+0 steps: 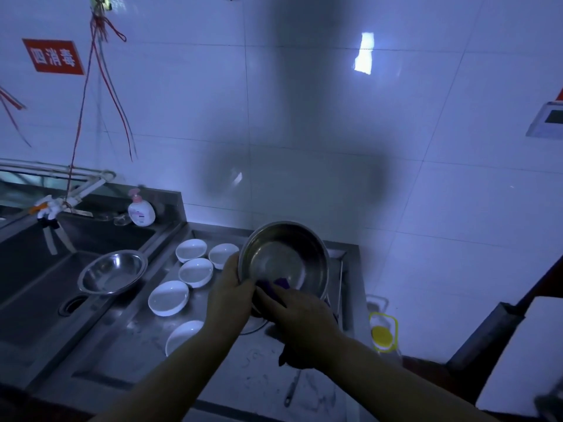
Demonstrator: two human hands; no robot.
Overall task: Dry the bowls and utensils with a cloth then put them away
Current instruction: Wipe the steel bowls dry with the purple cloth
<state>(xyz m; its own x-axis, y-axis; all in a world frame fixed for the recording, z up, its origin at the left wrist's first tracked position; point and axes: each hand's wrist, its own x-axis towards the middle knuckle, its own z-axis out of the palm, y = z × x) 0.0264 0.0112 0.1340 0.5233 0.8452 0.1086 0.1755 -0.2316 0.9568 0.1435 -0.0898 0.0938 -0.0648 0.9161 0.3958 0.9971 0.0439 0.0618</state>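
Over the steel counter (pixel 146 336), left hand (pixel 227 295) grips the tilted bowl (pixel 285 258); right hand (pixel 300 315) pinches the cloth (pixel 275 286).

A stainless steel counter (pixel 128 345) runs along the tiled wall. Five white bowls (pixel 168 298) sit on its drainboard in a loose line just right of the sink (pixel 27 269), all upright. A metal basin (pixel 112 272) rests tilted on the sink's right edge. A soap bottle (pixel 141 210) stands behind the sink.
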